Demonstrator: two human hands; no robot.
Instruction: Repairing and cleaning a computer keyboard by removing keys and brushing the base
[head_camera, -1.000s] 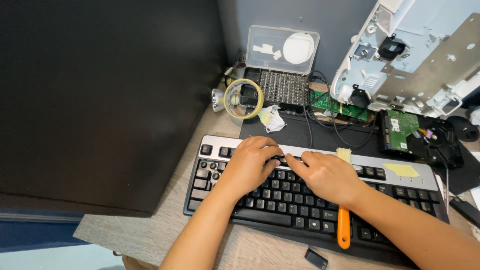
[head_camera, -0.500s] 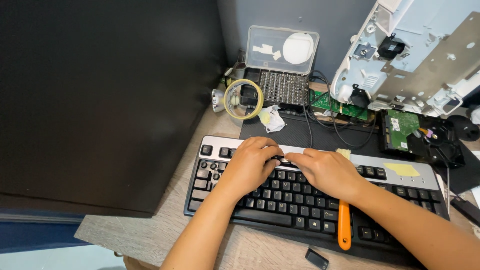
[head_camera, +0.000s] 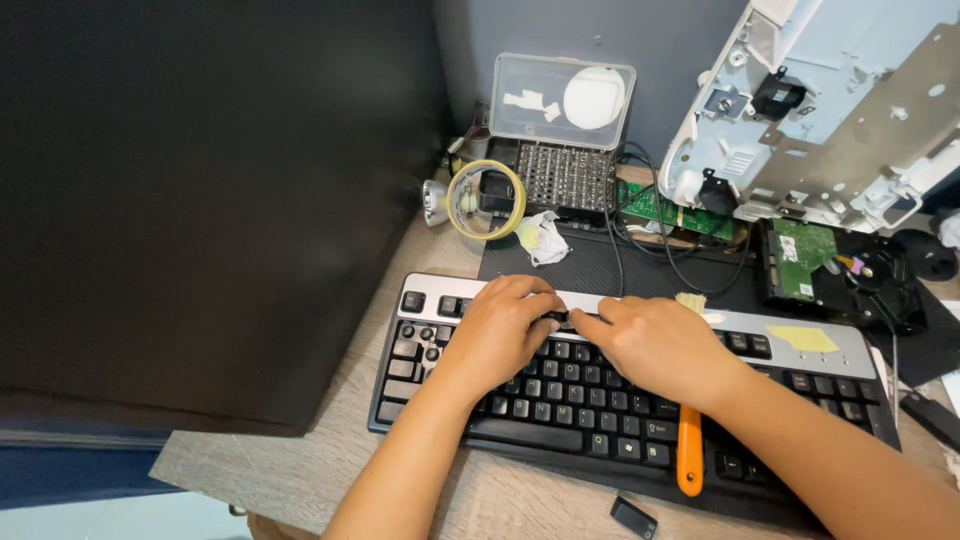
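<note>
A black and silver keyboard (head_camera: 800, 365) lies on the wooden desk. My left hand (head_camera: 500, 330) rests on its upper left keys, fingers curled down onto a small black key (head_camera: 560, 318) in the top rows. My right hand (head_camera: 660, 345) comes in from the right, and its fingertips meet the left hand's at that same key. Both hands seem to pinch it. An orange-handled brush (head_camera: 689, 460) lies across the keyboard under my right wrist, and its pale bristles show beyond the hand.
A large black panel (head_camera: 200, 200) fills the left. Behind the keyboard are a tape roll (head_camera: 486, 199), a bit set case with clear lid (head_camera: 560, 130), a crumpled wipe (head_camera: 543, 236), circuit boards, cables and an opened white machine chassis (head_camera: 830, 110). A small black part (head_camera: 634, 516) lies at the desk's front.
Both hands stay on the keyboard's upper rows. My right hand has crept slightly left, so its fingertips now meet the left hand's. The brush has not moved.
</note>
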